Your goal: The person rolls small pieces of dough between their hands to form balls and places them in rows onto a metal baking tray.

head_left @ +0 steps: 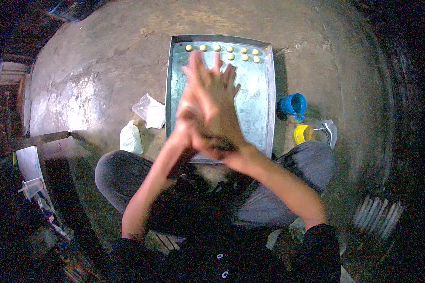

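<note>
Nine pale yellow balls (230,49) visible, far end of metal tray (257,108). Left hand (189,111) and right hand (220,106) together above it, fingers (195,60) extended; can't tell if gripping anything.

Shirt (189,262): you wear black, two round, pale-rimmed buttons (219,256) down its front.
Sleeves (321,247): yours, black, stop short of your bare forearms (285,186).
Hands (217,104): bare.
Trousers (304,170): you appear in faded grey.

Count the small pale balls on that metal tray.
9: six small pale balls along the far edge of the metal tray, three just nearer, toward the right. More may be hidden.
</note>
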{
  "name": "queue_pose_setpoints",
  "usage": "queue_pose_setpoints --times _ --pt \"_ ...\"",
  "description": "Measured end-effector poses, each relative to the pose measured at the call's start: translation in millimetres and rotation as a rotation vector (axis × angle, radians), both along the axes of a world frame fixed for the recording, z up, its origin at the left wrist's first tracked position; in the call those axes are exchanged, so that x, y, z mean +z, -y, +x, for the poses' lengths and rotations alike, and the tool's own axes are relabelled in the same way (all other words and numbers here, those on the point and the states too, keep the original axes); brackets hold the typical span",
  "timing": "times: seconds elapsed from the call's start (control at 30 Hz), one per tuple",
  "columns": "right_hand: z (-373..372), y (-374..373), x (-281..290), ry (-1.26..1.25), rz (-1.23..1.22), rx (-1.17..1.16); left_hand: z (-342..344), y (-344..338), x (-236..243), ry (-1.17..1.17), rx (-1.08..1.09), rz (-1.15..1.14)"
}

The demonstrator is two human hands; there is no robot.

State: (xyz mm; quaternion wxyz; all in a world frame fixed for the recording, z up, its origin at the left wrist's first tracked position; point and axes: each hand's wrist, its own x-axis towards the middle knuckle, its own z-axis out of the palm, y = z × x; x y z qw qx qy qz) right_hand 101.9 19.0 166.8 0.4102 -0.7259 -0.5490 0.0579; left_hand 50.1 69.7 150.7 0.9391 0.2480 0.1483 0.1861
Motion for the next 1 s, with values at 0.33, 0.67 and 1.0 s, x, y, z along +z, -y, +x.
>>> queue_pose_setpoints --times 0.33,0.67,1.0 --pt "-8.6 10.7 12.8 0.206 0.098 0.098 17.2 -1.2 -5.9 0.056 -0.040 0.050" --pt "3.6 5.4 0.3 0.278 0.044 0.173 10.7 -11.0 22.8 0.128 -0.125 0.046" --pt "-25.2 4.8 3.0 0.300 0.092 0.200 2.5 11.0 31.2 0.088 -0.074 -0.026"
